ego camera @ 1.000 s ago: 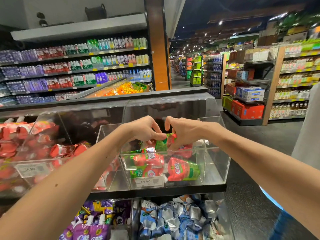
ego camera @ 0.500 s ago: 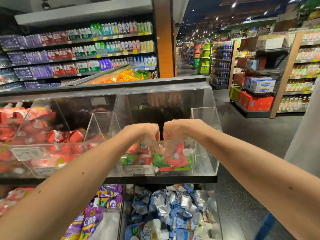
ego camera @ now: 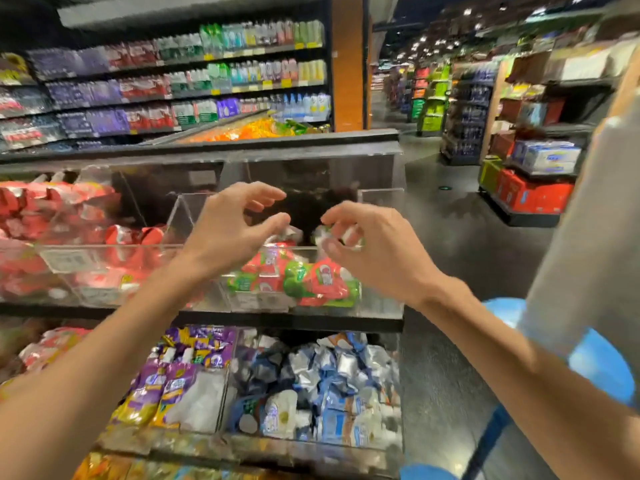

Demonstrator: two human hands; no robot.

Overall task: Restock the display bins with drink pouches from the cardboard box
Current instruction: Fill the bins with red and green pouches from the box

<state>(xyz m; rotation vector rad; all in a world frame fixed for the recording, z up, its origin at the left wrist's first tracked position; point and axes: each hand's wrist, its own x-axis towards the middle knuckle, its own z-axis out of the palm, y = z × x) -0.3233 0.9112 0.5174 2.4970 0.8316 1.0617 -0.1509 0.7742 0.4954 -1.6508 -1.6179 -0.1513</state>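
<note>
Red and green drink pouches lie heaped in a clear acrylic bin at the right end of the upper display tier. My left hand hovers above the bin's left side, fingers spread and loosely curled, holding nothing. Over the bin's right side my right hand hangs with its fingers loosely bent just above the pouches at the back; blur hides whether they touch one. The cardboard box is out of view.
A neighbouring bin of red pouches sits to the left. Below are bins of purple pouches and blue-silver pouches. A person in a grey top stands close on the right, beside the aisle floor.
Both hands have lifted out of the bin and opened, moving slightly apart. The pouches they were pressing down now lie in the bin.
</note>
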